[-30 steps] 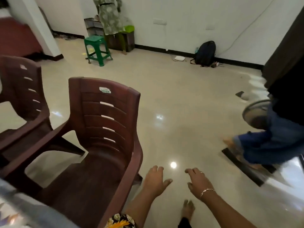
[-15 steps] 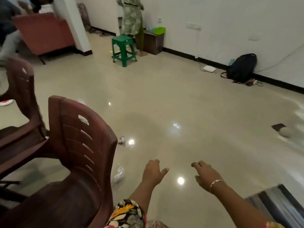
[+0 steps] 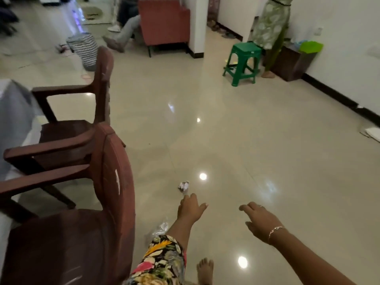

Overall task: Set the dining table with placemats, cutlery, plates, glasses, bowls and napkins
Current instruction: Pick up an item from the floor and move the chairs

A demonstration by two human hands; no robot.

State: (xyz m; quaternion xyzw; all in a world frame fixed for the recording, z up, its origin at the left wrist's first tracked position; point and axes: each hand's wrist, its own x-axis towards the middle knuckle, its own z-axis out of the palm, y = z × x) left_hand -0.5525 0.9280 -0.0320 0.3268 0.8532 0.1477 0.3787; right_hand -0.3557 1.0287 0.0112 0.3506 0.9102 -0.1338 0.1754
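Maroon chair (image 3: 117,182) now side-on | L hand (image 3: 190,208), R hand (image 3: 260,220) still empty

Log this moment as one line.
left hand: open, empty | right hand: open, empty | dark red plastic armchair: at left | crumpled white paper scrap: on floor

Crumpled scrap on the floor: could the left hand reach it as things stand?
Probably not without stooping: the open left hand is up in the air, while the crumpled scrap lies on the floor. Nothing stands between them.
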